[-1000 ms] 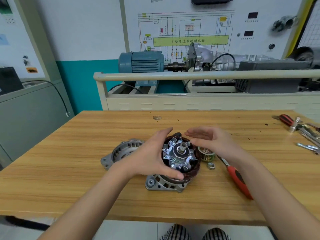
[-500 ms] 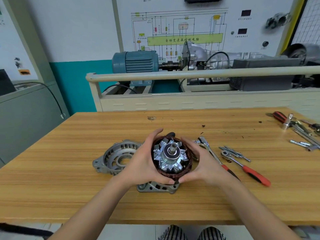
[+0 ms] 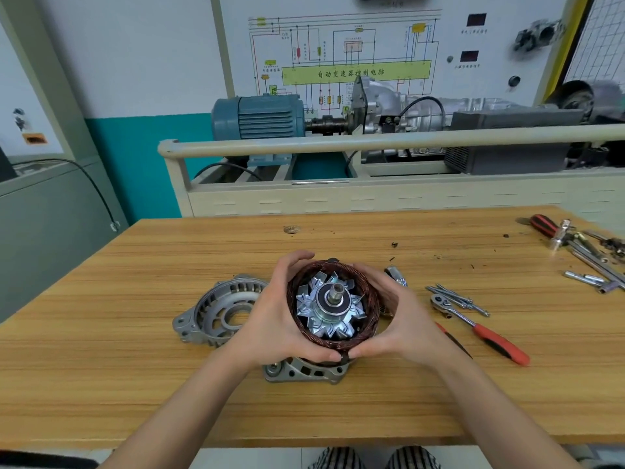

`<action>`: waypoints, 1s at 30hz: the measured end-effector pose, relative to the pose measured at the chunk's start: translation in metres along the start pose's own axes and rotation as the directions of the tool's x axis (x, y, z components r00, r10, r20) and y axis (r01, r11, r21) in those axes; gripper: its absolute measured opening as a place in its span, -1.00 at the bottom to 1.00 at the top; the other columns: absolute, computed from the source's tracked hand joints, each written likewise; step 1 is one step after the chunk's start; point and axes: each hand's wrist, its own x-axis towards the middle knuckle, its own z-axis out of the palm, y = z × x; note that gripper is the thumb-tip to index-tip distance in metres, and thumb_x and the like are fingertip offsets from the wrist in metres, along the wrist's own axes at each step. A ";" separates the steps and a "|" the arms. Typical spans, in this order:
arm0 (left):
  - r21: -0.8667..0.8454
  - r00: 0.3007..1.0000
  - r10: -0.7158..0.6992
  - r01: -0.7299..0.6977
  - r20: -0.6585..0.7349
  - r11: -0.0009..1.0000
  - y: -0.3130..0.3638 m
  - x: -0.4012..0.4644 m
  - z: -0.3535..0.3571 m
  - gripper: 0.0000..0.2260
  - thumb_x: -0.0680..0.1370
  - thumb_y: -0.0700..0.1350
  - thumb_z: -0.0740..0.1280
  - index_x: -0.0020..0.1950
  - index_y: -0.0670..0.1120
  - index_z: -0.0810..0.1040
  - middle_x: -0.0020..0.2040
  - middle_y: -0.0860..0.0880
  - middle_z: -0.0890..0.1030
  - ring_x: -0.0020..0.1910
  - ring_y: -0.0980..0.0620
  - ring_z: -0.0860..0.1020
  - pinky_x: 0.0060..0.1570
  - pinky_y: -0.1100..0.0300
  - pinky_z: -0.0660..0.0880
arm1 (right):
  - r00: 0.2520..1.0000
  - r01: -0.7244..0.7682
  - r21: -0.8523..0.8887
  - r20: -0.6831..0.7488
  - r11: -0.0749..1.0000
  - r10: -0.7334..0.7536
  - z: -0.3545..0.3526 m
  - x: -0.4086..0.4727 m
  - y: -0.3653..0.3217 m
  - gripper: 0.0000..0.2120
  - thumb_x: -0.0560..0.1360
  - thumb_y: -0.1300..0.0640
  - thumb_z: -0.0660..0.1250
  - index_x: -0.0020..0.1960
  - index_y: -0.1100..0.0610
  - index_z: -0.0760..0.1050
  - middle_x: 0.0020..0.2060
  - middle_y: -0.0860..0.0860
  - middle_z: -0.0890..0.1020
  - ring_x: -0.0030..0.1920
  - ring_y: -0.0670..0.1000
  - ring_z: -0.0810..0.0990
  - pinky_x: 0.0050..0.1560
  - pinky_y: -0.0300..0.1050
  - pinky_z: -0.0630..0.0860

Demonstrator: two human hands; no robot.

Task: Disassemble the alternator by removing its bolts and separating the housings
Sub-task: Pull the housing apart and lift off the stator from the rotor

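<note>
The alternator stands upright near the middle of the wooden table (image 3: 135, 384). Its copper-wound stator ring (image 3: 368, 299) surrounds the silver rotor fan (image 3: 333, 311) with the shaft pointing up. Below it the rear housing (image 3: 304, 370) rests on the table. My left hand (image 3: 270, 319) grips the stator from the left, and my right hand (image 3: 402, 319) grips it from the right; thumbs meet at the front. The removed front housing (image 3: 216, 313) lies flat to the left, apart from the rest.
A ratchet with a red handle (image 3: 473, 324) and several long bolts (image 3: 456, 299) lie right of my right hand. More tools (image 3: 581, 252) sit at the table's far right. A small metal part (image 3: 395, 275) lies behind my right hand. A training bench rail (image 3: 372, 142) runs behind the table.
My right hand came down from above and closed round the right side of the stator. Both hands now hold it. The camera view shifted slightly.
</note>
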 end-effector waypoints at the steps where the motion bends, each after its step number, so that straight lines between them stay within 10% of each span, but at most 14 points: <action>1: -0.006 1.000 0.004 -0.005 -0.005 1.000 0.000 0.000 0.000 0.04 0.06 0.03 0.67 0.41 0.08 0.16 0.33 0.11 0.41 0.36 0.10 0.42 0.35 0.09 0.39 | 1.000 0.004 -0.001 -0.004 1.000 -0.004 0.000 -0.001 -0.001 0.04 -0.04 -0.06 0.70 0.30 -0.45 0.26 0.31 -0.44 0.40 0.36 -0.34 0.33 0.26 -0.53 0.26; 20: -0.152 0.987 0.097 -0.116 -0.128 0.982 0.043 0.024 -0.027 0.00 0.07 -0.06 0.66 0.38 0.01 0.17 0.23 -0.05 0.55 0.26 -0.03 0.53 0.31 -0.01 0.44 | 0.998 0.045 -0.036 -0.051 0.998 -0.047 -0.030 0.015 -0.074 0.10 -0.07 -0.14 0.59 0.43 -0.11 0.27 0.32 -0.27 0.44 0.32 -0.29 0.41 0.40 -0.21 0.31; 30: -0.437 0.940 -0.288 0.183 -0.186 0.881 0.003 0.093 -0.064 -0.19 -0.02 0.05 0.62 0.16 0.22 0.36 0.17 -0.19 0.55 0.12 -0.18 0.58 -0.06 -0.03 0.61 | 0.981 -0.165 0.122 -0.087 0.979 0.176 -0.024 0.119 -0.073 0.00 -0.04 -0.18 0.51 0.37 0.08 0.43 0.30 0.04 0.52 0.32 0.06 0.45 0.30 -0.01 0.42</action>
